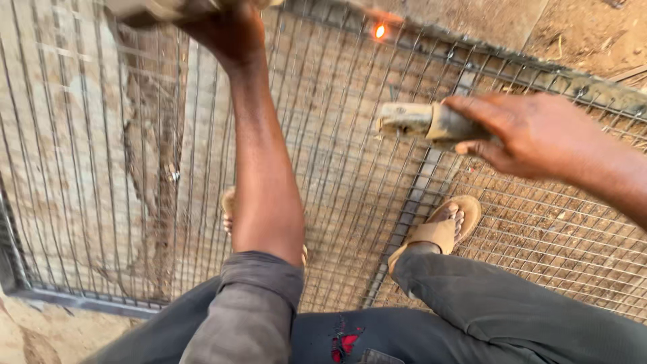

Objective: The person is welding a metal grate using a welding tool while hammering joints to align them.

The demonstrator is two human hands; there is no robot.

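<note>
The right hand (532,135) is closed around a worn, grey-brown cylindrical tool handle (421,123), fingers wrapped over its rear half so that the blunt front end juts out to the left, held level above a large panel of grey welded wire mesh (121,168). That panel lies flat over pale brick paving, bounded by a dark steel frame bar (559,71), and a small orange glowing spot (379,30) burns on the frame near the top edge. The left hand (226,27) is raised at the top of the view, closed on a pale, blurred object (145,8) that is cut off by the picture's edge, so what it is cannot be told. Below, both feet in tan sandals (441,226) stand on the mesh, with dark trousers and a grey rolled sleeve in the foreground. The handle looks stiff, rough and easy to keep a grip on, probably of moderate weight, and best taken toward its rear as it is now. The mesh seems springy yet rigid at the frame, awkward and heavy to shift, with the frame bar the sound place to hold, away from the glowing spot.
</note>
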